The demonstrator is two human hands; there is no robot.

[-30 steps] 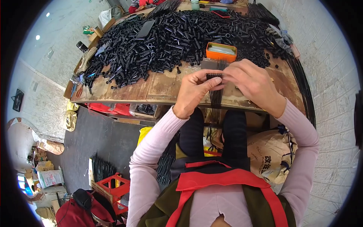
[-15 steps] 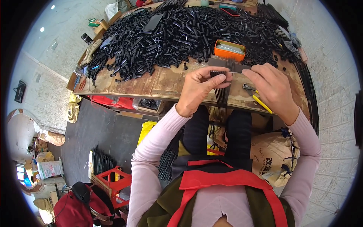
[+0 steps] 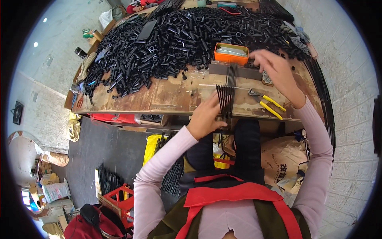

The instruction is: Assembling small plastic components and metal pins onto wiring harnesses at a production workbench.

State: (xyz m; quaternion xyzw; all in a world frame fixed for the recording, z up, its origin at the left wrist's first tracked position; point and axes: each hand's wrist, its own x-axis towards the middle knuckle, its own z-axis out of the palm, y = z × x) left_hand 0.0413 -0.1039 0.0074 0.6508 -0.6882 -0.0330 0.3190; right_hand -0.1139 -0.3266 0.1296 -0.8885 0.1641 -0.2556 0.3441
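Black rods point(image 3: 225, 96) are pinched in the left hand point(image 3: 205, 118) at the worktop point(image 3: 163, 95) edge, apparently already crossed by a pale rod point(image 3: 207, 85), securing unclear, while the right hand point(image 3: 277, 72), loosely spread, is held near the orange box point(image 3: 230, 58), where pale strips point(image 3: 232, 51) remain unused.

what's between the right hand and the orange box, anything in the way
Nothing visible does. The right hand is close beside the right end of the orange box, with no object showing between them. The yellow-handled pliers lie nearer the person, off that path.
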